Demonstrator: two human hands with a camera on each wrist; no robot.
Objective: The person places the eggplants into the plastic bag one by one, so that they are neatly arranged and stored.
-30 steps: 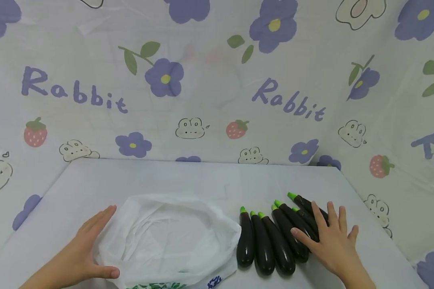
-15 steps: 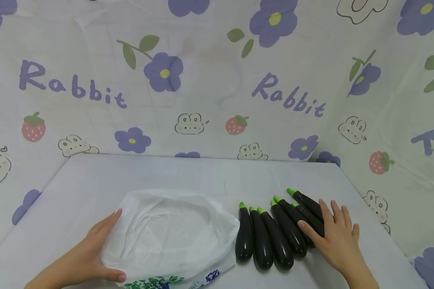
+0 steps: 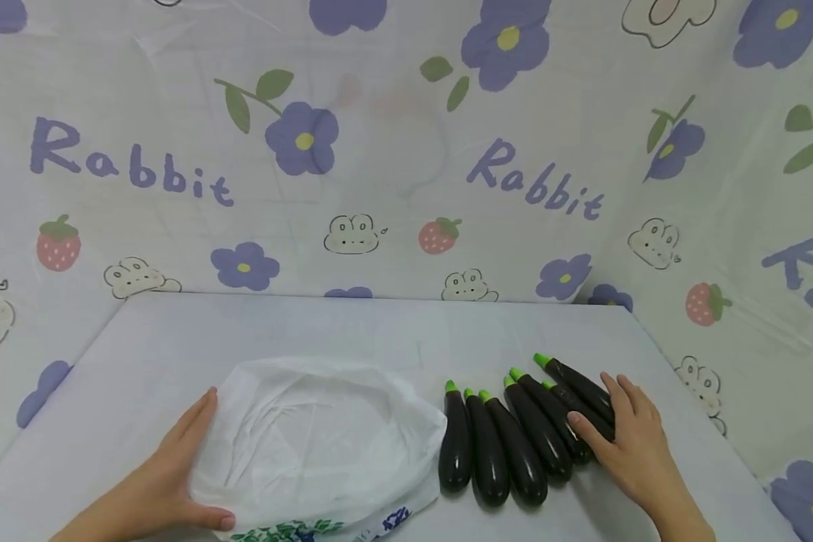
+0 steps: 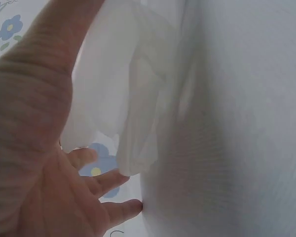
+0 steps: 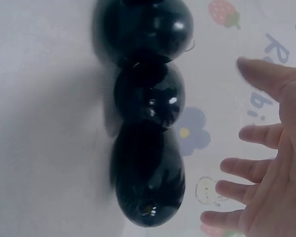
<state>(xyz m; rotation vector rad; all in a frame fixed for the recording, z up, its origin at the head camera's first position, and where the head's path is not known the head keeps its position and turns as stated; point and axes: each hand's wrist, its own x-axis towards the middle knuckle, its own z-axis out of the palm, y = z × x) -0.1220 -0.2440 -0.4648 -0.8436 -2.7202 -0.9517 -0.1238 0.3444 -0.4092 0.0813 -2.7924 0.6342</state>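
Observation:
A white plastic bag (image 3: 325, 436) with green and blue print lies with its wide mouth facing up. My left hand (image 3: 169, 474) stands at the bag's left side, fingers straight and thumb spread toward the front; in the left wrist view those fingers are extended beside the hanging plastic (image 4: 138, 98). Several dark, glossy eggplants (image 3: 518, 463) with bright green stems lie side by side right of the bag. Over the right end of the row my right hand (image 3: 633, 452) hovers, overlapping the rightmost eggplant (image 3: 576, 380). The right wrist view shows its fingers (image 5: 246, 170) spread apart, holding nothing.
All of it rests on a white table (image 3: 352, 327). A printed cloth (image 3: 393, 150) with flowers, rabbits and strawberries hangs behind the table and along its sides. The leftmost eggplant (image 3: 455, 444) lies right at the bag's edge.
My right hand has shifted slightly right over the eggplants, and its fingers have drawn closer together. The left hand stays beside the bag. The head view has tilted slightly.

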